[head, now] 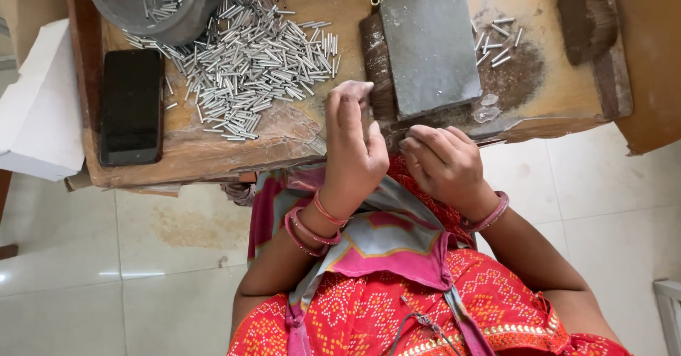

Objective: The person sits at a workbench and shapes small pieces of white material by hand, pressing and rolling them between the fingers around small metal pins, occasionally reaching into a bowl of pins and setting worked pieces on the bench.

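The left hand [352, 139], fingertips pressed together as if pinching something too small to see, sits just right of the heap of small metal tubes [248, 58], nearer than the curled right hand [443, 163].

— How do we hold our hands?
— Our left hand [355, 146] is raised, wrist bent, fingers curled and pinched together at the tips.
— And our right hand [443, 163]?
— Lower, knuckles up, fingers loosely curled inward, just beside the left.
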